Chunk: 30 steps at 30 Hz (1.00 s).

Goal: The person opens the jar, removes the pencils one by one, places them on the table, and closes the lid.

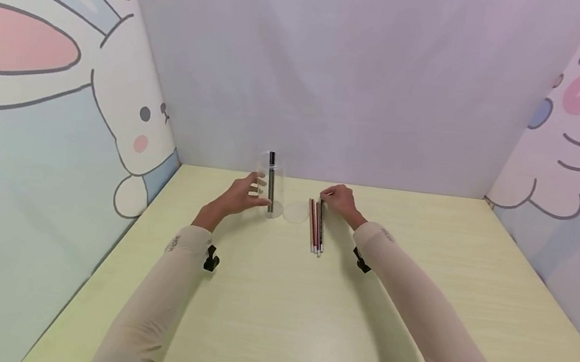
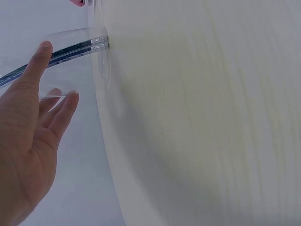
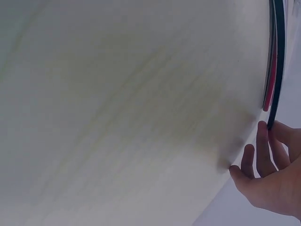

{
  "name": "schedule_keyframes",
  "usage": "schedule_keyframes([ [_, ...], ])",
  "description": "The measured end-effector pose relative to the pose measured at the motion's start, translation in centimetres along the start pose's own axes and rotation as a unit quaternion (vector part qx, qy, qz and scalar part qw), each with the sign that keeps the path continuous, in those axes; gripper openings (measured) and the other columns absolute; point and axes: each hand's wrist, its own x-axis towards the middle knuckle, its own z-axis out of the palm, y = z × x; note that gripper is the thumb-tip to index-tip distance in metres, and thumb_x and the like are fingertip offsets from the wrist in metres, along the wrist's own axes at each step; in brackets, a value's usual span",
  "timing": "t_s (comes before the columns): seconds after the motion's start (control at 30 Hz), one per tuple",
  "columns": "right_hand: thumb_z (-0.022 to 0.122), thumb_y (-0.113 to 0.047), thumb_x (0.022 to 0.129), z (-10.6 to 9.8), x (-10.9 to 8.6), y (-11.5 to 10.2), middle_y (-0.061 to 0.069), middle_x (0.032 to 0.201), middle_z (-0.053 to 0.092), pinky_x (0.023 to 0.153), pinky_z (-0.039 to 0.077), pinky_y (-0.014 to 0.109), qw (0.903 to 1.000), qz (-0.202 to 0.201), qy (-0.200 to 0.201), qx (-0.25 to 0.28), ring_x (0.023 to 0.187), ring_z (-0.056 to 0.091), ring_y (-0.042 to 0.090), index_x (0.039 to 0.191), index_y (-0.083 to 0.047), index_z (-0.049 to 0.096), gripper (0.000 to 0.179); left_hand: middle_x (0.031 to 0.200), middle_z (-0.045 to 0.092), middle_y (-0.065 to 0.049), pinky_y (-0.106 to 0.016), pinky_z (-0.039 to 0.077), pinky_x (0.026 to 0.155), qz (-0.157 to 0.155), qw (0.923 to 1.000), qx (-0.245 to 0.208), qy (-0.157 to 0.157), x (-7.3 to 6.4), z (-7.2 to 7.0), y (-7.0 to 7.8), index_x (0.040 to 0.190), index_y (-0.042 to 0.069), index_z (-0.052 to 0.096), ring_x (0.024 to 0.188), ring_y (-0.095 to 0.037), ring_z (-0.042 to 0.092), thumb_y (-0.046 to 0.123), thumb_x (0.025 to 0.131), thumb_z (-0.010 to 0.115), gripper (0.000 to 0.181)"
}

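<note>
While my left hand (image 1: 242,195) curls loosely round the clear cup (image 1: 279,184), my right hand (image 1: 340,199) pinches a black pencil (image 1: 321,227) by its far end, other pencils (image 1: 311,226) just left of it. Honestly, holding it that near the tip, it could swivel free, or a nudge topples the cup.

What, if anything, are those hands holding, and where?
The left hand holds the clear container by its side; the right hand pinches a dark pencil at its far end.
</note>
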Motion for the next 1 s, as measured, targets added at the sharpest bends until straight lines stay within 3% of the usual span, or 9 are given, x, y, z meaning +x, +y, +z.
schedule_keyframes([
  [0.37, 0.069, -0.008, 0.099, 0.66, -0.64, -0.45, 0.021, 0.113, 0.076, 0.092, 0.060, 0.047, 0.9999, -0.010, 0.009, -0.005, 0.105, 0.072, 0.036, 0.111, 0.005, 0.077, 0.020, 0.148, 0.052, -0.023, -0.043, 0.054, 0.109, -0.004, 1.0000, 0.003, -0.001, 0.17, 0.17, 0.04, 0.156, 0.002, 0.032, 0.137, -0.040, 0.053, 0.021, 0.094, 0.081, 0.080],
  [0.67, 0.070, -0.013, 0.100, 0.66, -0.99, -0.70, 0.019, 0.114, 0.076, 0.088, 0.061, 0.045, 0.9999, 0.008, -0.008, -0.012, 0.104, 0.072, 0.034, 0.114, 0.002, 0.078, 0.022, 0.148, 0.052, -0.023, -0.042, 0.055, 0.108, -0.005, 1.0000, 0.000, -0.003, 0.18, 0.30, -0.08, 0.156, 0.001, 0.033, 0.137, -0.040, 0.053, 0.021, 0.093, 0.081, 0.082],
  [1.0, 0.073, -0.017, 0.099, 1.07, -0.77, -0.51, 0.016, 0.109, 0.077, 0.085, 0.061, 0.044, 0.9997, -0.002, -0.001, -0.024, 0.099, 0.072, 0.032, 0.109, 0.001, 0.080, 0.022, 0.150, 0.050, -0.025, -0.043, 0.054, 0.109, -0.006, 0.9999, -0.008, -0.003, 0.11, 0.19, 0.00, 0.156, 0.000, 0.031, 0.138, -0.041, 0.053, 0.021, 0.094, 0.081, 0.083],
])
